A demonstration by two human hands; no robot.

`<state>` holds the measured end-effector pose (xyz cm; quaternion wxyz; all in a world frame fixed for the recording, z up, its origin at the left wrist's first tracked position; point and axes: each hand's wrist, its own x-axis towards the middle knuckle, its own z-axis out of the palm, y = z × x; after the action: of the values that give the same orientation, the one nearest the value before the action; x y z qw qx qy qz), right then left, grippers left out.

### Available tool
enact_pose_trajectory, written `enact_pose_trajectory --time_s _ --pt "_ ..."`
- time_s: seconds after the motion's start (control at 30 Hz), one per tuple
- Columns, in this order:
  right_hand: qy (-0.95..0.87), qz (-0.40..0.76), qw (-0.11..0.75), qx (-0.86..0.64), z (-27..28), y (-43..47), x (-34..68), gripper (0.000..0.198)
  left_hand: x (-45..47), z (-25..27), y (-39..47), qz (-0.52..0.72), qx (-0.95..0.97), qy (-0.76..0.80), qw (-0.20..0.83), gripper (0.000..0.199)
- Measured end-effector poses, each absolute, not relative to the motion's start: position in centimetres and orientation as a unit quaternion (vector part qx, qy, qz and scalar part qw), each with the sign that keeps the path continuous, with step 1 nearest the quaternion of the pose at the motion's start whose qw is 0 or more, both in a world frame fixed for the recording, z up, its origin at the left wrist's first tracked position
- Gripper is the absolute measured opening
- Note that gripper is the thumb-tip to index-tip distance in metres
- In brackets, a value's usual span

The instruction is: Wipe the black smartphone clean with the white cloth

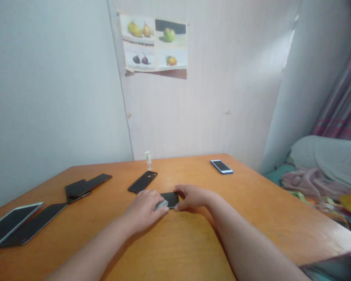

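A black phone (172, 199) lies flat on the wooden table, its left part covered by my left hand (146, 207). Under the fingers of that hand shows a small pale grey piece (163, 204), perhaps a folded cloth, pressed on the phone's surface. My right hand (190, 197) holds the phone's right end between thumb and fingers. Just beyond my left hand is a black phone case (143, 182) with a camera cut-out. Behind the case stands a small clear pump bottle (149, 160).
A blue-edged phone (221, 166) lies at the back right. On the left are a white tablet (13, 224), a dark tablet (36, 224) and overlapping black devices (90, 185). Fruit pictures (155, 45) hang on the wall. A bed with bedding (310, 181) stands right of the table (251, 226).
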<state>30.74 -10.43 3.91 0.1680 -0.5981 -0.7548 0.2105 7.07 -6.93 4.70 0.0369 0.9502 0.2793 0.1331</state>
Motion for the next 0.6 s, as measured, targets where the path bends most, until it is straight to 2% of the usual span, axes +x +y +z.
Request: enact_pose_trajectory --time_s 0.13,0.37,0.5,0.6 --pt "-0.766 0.201 0.171 -0.587 3.9 -10.4 31.2 0.051 7.2 3.5 -6.1 0.192 0.94 0.275 0.067 0.027" --pt "-0.737 0.206 0.199 -0.613 4.0 -10.9 30.6 0.031 6.4 2.3 -4.8 0.29 0.885 0.302 0.202 0.03" --pt "-0.704 0.127 0.256 -0.65 3.7 -10.7 29.4 0.028 5.8 2.0 -3.9 0.316 0.866 0.345 0.176 0.028" --pt "-0.701 0.082 0.289 -0.647 3.3 -10.8 27.9 0.026 5.6 1.9 -4.0 0.29 0.869 0.379 0.129 0.026"
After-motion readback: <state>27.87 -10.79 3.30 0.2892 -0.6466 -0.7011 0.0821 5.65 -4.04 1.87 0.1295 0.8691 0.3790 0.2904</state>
